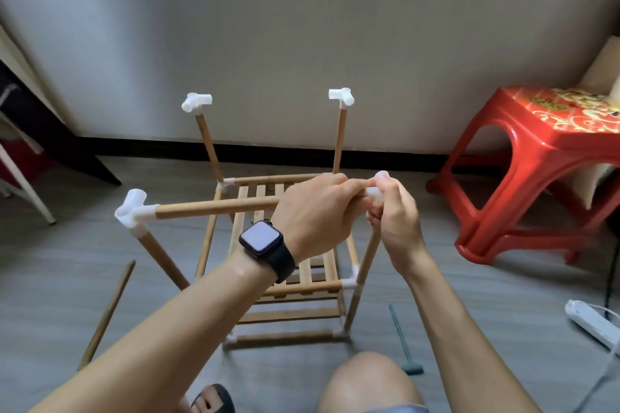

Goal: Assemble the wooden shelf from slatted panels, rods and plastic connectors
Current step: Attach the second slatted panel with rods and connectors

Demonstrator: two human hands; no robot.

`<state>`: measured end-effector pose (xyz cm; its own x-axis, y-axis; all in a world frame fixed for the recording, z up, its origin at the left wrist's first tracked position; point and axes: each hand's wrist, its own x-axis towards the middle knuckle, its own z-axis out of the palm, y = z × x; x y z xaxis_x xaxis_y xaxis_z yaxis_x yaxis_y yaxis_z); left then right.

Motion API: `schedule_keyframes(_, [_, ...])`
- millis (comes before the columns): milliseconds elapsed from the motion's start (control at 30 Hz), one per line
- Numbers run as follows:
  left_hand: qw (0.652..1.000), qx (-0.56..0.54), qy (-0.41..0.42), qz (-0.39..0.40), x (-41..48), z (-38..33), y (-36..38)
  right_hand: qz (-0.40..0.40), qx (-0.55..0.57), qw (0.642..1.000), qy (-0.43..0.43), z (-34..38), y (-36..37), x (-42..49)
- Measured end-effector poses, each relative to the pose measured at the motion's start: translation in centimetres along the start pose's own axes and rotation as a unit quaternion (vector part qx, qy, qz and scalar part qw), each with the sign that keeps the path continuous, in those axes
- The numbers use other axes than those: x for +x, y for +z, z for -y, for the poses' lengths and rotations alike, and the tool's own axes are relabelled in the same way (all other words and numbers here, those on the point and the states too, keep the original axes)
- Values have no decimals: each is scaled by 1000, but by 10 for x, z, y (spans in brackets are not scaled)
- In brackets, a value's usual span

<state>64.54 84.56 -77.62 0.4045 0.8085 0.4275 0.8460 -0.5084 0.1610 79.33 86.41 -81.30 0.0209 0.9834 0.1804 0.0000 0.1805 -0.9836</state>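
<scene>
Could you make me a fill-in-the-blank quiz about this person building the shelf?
The left hand, gripping the horizontal rod, wears a ___ on its wrist.
The right hand pinches a white plastic ___ at that rod's end.
The stool on the right is coloured ___.
A loose rod lies on the ___ at left.
Missing words: watch, connector, red, floor.

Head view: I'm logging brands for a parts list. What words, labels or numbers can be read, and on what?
None can be read.
Red stool: gold ornament on the seat, too blurred to read.
Watch: screen shows nothing.
Power strip: no legible marking.
</scene>
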Motion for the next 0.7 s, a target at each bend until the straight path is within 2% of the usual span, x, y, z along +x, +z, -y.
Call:
schedule_keyframes(67, [997,-79,-11,24,-1,7,-18,-8,-14,1000,-8,1,0,3])
schedule_keyframes(133, [992,-109,-59,0,-9,25,-47,-28,-31,999,-11,0,1,6])
schedule_keyframes(200, [989,-21,-133,-53,-26,55,-75,-46,-34,998,-9,-2,3,6])
schedule_keyframes(267, [964,87,-234,-89,-54,90,-97,-59,-36,998,-10,-4,7,4])
schedule_keyframes(300, [948,94,-287,-100,-69,105,-103,-64,-41,997,-15,-4,9,3])
schedule_keyframes(333, [935,63,-331,-108,-84,116,-105,-67,-46,996,-22,-5,10,2])
schedule_keyframes(400, [903,-99,-401,-123,-103,128,-96,-67,-42,996,-31,-5,12,1])
schedule_keyframes(467, [834,-285,-438,-176,-109,130,-81,-65,-34,997,-28,-4,13,4])
schedule_keyframes(500, [805,-334,-441,-213,-109,131,-78,-63,-31,997,-26,-3,13,5])
schedule_keyframes(567, [771,-405,-426,-246,-105,132,-79,-62,-17,998,-18,-1,9,9])
schedule_keyframes(633, [739,-487,-399,-238,-108,134,-80,-51,-1,999,-7,-1,8,12])
schedule_keyframes(700, [727,-525,-382,-224,-116,138,-78,-42,1,999,0,-1,9,12])
